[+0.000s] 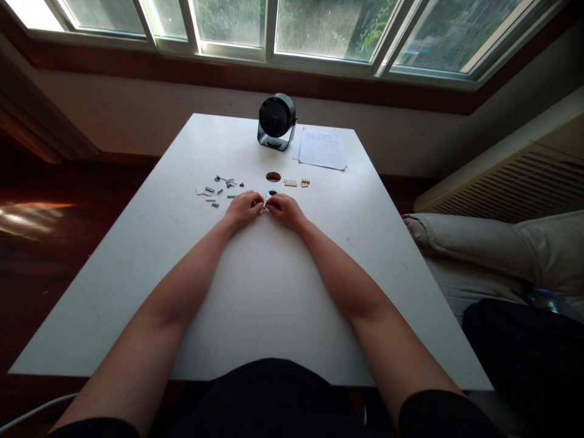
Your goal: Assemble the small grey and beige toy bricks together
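My left hand [245,208] and my right hand [285,210] meet near the middle of the white table [274,286]. Both have closed fingers, pinching small pale building bricks [263,210] between them; the fingers partly hide these pieces. Just beyond the fingertips lies a round whitish ring with a dark centre [271,194], partly covered by my right hand. Loose grey, black and white bricks [210,190] are scattered to the left of my left hand. Beyond my right hand sit two groups of cream bricks, a longer one [290,182] and a shorter one [305,182].
A round hole [273,177] opens in the tabletop beyond my hands. Farther back stands a small black fan [277,120], with printed paper sheets [322,149] to its right. A light sofa [469,243] is right of the table, and windows [328,30] line the far wall.
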`<action>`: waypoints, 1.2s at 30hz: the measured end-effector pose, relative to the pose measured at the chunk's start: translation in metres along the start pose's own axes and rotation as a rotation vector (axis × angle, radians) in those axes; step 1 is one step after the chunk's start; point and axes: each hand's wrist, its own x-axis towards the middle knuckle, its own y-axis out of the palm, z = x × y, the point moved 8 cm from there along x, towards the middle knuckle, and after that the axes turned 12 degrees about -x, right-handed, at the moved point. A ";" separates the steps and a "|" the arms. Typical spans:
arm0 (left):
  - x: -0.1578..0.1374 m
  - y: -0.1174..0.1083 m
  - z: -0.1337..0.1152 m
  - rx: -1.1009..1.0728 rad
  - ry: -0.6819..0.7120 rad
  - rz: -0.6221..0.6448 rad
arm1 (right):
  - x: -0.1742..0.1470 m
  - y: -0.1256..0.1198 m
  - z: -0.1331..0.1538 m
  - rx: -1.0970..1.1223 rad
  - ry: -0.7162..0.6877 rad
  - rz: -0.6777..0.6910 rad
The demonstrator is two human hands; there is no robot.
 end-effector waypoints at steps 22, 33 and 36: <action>0.000 0.002 0.002 -0.020 -0.005 0.006 | -0.002 0.003 0.001 0.025 -0.003 0.009; 0.000 0.000 0.000 -0.013 0.004 -0.003 | 0.000 0.002 0.000 0.012 0.004 -0.009; 0.000 0.000 -0.001 -0.017 0.010 -0.002 | -0.001 0.002 0.000 0.010 0.013 -0.007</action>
